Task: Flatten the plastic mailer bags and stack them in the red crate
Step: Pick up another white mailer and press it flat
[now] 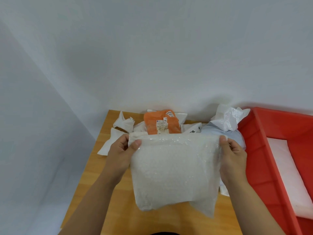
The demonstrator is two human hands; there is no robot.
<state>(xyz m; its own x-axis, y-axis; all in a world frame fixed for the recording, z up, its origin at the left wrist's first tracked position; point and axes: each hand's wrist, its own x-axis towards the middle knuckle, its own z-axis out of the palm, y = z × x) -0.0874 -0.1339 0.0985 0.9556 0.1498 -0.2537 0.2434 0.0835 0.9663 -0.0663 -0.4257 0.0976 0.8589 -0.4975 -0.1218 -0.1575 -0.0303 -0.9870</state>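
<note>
I find both hands engaged on one item: the left hand (122,152) and the right hand (232,154) each pinch an upper corner of a white bubble-wrap mailer (174,172), thumbs on the near face and fingers behind it. The mailer hangs clear above the wooden table (94,189), and I judge the two-corner hold serves to let its weight pull the creases out before it is laid flat. It looks largely smooth already, though its lower edge curls a little. Behind it lies the unsorted pile: an orange mailer (161,122) with labels, crumpled white mailers (124,123) at the left, a pale blue mailer (220,134) and a bunched white bag (227,118) on top of it. The red crate (259,150) stands just beside the table on the right, and a flat white bag (288,170) rests in its base, so I take it that stacking has begun. The crate's position at the right hand keeps the transfer short.
</note>
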